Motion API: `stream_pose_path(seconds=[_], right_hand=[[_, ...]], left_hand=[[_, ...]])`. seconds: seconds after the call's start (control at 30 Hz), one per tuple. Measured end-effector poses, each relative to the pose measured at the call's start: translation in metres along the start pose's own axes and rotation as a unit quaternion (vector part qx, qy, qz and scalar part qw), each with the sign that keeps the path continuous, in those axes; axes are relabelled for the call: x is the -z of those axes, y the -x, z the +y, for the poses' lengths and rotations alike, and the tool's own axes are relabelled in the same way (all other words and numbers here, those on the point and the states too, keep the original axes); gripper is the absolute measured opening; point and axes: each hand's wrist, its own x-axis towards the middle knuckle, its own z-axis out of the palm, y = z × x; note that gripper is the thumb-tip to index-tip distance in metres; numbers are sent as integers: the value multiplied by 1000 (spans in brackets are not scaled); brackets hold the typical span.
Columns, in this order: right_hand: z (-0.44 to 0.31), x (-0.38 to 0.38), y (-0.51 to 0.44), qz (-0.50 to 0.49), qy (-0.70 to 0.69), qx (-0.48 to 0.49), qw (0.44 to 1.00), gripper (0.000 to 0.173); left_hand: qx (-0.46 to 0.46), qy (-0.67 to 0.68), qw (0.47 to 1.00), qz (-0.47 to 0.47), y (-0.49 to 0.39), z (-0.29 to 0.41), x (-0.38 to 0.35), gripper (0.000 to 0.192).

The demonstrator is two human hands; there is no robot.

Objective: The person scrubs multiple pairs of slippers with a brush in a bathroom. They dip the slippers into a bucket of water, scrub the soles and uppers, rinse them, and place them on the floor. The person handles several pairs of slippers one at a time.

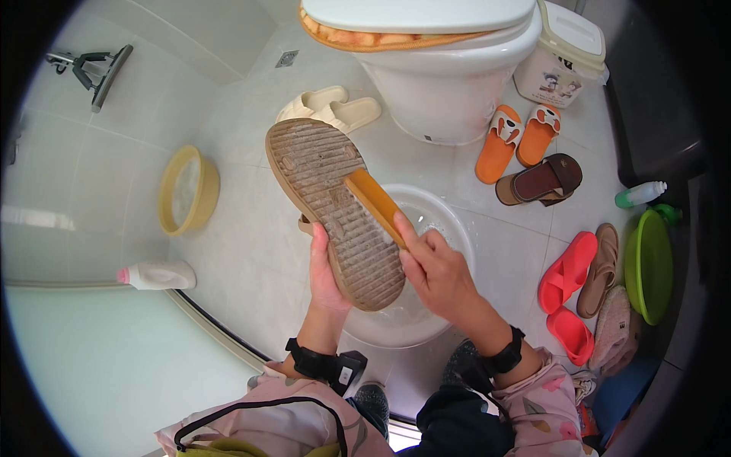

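My left hand (330, 277) grips a brown slipper (337, 223) by its near left edge, with the ridged, dirty sole turned up towards me. In my right hand (437, 274) is a scrubbing brush with a yellow-brown back (374, 204). It lies slantwise against the sole, and a little white foam shows along its lower edge. Below both hands stands a translucent white basin (460, 228) with water and some suds in it. The slipper hides the basin's left part. The slipper's upper is mostly hidden behind the sole.
Cream slippers (357, 113) lie before the toilet (434, 85). Orange slippers (497, 151), a dark brown slipper (539, 181) and red slippers (568, 274) are on the right, near a green basin (648, 268). A yellow basin (188, 191) and a white bottle (163, 275) stand left.
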Motion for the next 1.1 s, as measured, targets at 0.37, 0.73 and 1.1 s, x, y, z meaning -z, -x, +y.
stream_pose_path(seconds=[0.37, 0.73, 1.1], right_hand=[[-5, 4, -36, 27, 43, 86, 995, 53], [-12, 8, -37, 83, 33, 76, 993, 58], [-8, 16, -52, 104, 40, 41, 993, 59]], left_hand=[[195, -20, 981, -19, 22, -27, 15, 65], [183, -152, 970, -52, 26, -18, 17, 61], [212, -251, 942, -63, 29, -14, 11, 60]])
